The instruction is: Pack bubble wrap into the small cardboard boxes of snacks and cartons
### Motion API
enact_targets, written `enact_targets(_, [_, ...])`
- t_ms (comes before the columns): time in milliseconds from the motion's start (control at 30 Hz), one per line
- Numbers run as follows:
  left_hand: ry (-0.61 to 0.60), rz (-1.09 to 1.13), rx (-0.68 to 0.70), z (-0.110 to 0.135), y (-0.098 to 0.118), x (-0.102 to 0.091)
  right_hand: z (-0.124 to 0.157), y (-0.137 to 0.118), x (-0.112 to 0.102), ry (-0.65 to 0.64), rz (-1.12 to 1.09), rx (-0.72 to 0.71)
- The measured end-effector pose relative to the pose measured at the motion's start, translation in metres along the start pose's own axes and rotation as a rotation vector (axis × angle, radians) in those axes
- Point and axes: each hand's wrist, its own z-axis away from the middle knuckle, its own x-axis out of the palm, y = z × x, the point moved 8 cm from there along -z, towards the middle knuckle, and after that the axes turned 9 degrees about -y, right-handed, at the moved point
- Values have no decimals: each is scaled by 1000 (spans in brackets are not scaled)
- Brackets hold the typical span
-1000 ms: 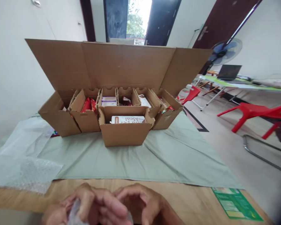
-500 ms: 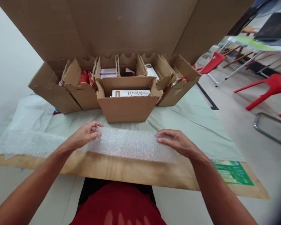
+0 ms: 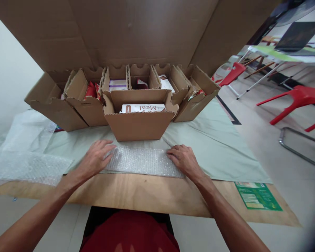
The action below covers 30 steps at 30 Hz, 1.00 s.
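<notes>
A folded strip of clear bubble wrap [image 3: 144, 161] lies flat along the front of the cloth-covered table. My left hand [image 3: 98, 157] rests over its left end, fingers stretched out and thumb apart. At the right end, my right hand [image 3: 182, 159] touches the strip from above with fingers loosely extended. Just behind the wrap stands a small open cardboard box [image 3: 139, 126], holding a white carton [image 3: 143, 108] printed "Meal". The undersides of both hands are hidden.
Several open cardboard bins [image 3: 90, 108] with packets stand in a row behind, against a tall cardboard panel [image 3: 144, 35]. More bubble wrap [image 3: 28, 164] lies at left. A green printed sheet [image 3: 257, 196] is on the wooden edge at right. Red chairs [image 3: 296, 101] stand beyond.
The bubble wrap has come down from between my pinching hands to lie flat on the table. My fingers have loosened, and my right hand has moved slightly left.
</notes>
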Motion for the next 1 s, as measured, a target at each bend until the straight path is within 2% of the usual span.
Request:
enact_targets(67, [-100, -64, 58, 2, 9, 11, -2, -5, 1, 13, 11, -15])
enact_targets(167, [-195, -105, 51, 5, 11, 22, 1, -14, -9, 76, 24, -45])
enact_targets(300, [-199, -167, 23, 1, 12, 17, 15, -36, -48, 320, 44, -145])
enact_targets(367, [-226, -177, 31, -3, 14, 14, 25, -50, -68, 393, -7, -219])
enact_targets(467, [-279, -152, 56, -5, 15, 9, 40, -72, -90, 396, -130, -343])
enact_targets(533, [-328, -123, 76, -1, 13, 9, 50, -83, -98, 370, -167, -395])
enact_targets(633, [-373, -54, 81, 10, 7, 11, 60, -87, -99, 344, -188, -401])
enact_targets(700, [-356, 23, 81, 15, 7, 8, 59, -84, -98, 345, -208, -378])
enact_targets(833, [-337, 192, 106, 9, 29, -9, 50, -87, -107, 366, -255, -363])
enact_targets(1000, [-490, 287, 210, -13, 70, -11, 52, -100, -135, 400, -280, -381])
